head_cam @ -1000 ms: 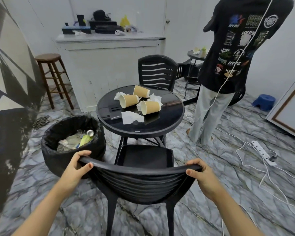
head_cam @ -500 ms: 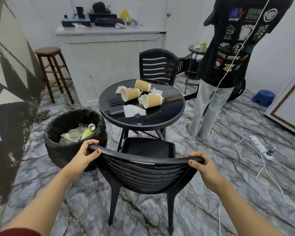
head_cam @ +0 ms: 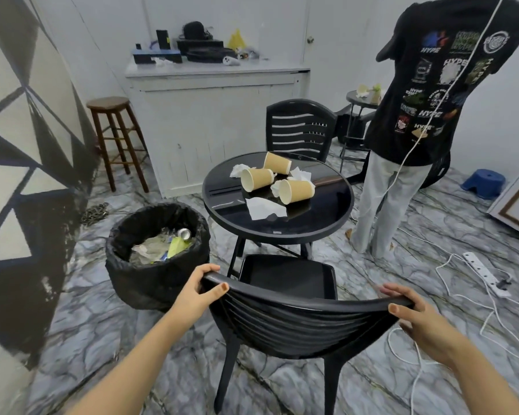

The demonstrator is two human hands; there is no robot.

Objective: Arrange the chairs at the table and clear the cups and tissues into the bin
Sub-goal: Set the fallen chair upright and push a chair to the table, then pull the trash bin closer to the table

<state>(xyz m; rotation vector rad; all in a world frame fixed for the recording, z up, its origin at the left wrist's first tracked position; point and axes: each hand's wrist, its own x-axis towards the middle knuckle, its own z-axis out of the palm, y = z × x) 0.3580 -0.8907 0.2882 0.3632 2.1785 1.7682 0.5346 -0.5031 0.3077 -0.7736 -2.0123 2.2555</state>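
A black plastic chair stands in front of me, its seat edge under the round black table. My left hand grips the left end of its backrest and my right hand grips the right end. Three tan paper cups lie on their sides on the table: one at the back, one left, one right. White tissues lie among them, the largest near the front. A second black chair stands beyond the table. The black-lined bin sits left of the table.
A person stands right of the table, back turned. White cables and a power strip trail over the marble floor at the right. A wooden stool and white counter are behind; a blue step stool is far right.
The chair has slid forward toward the table with both hands on its backrest. The view has shifted so the table and bin sit more to the right.
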